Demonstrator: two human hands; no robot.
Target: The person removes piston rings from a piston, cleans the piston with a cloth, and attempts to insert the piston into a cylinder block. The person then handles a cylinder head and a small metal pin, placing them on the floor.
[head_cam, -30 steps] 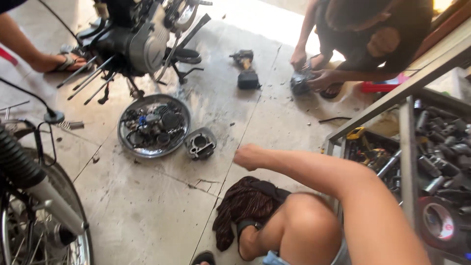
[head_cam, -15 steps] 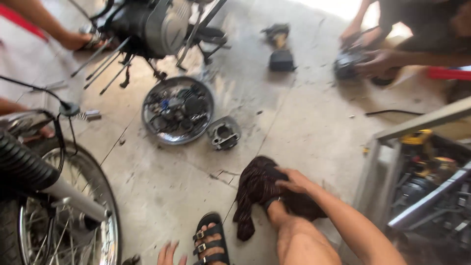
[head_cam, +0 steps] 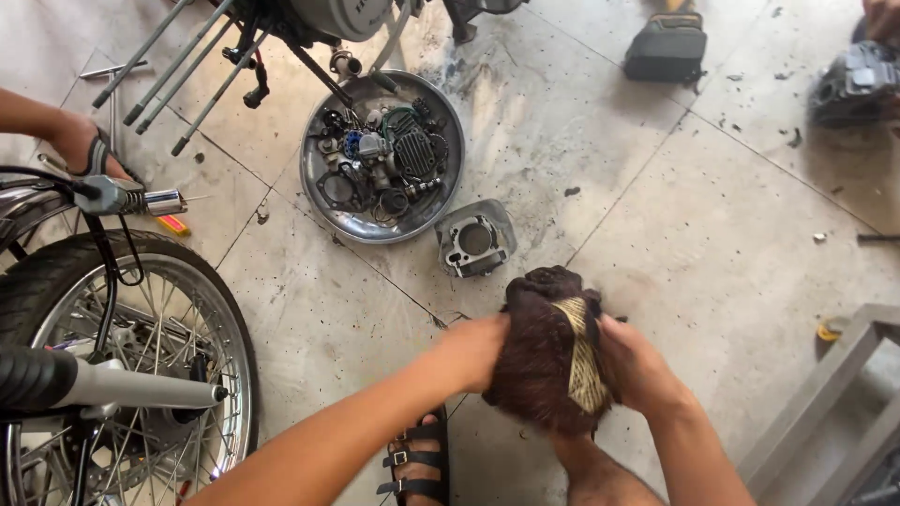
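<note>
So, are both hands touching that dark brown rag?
Touching: the head view shows the left hand and right hand pressed against the dark brown rag.

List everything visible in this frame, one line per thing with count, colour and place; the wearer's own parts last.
rag: one, dark brown with a tan woven band, bunched between both hands.
round metal tray: one, silver, upper centre floor, filled with small dark engine parts.
engine cylinder: one, grey, on the floor touching the tray's lower right rim.
motorcycle wheel: one, spoked, black tyre, lower left.
engine block: one, silver, top edge.
dark case: one, black, top right floor.
another person's hand: one, left edge.
sandal: one, black, bottom centre.
left hand: grips the rag's left side.
right hand: grips the rag's right side.
</note>
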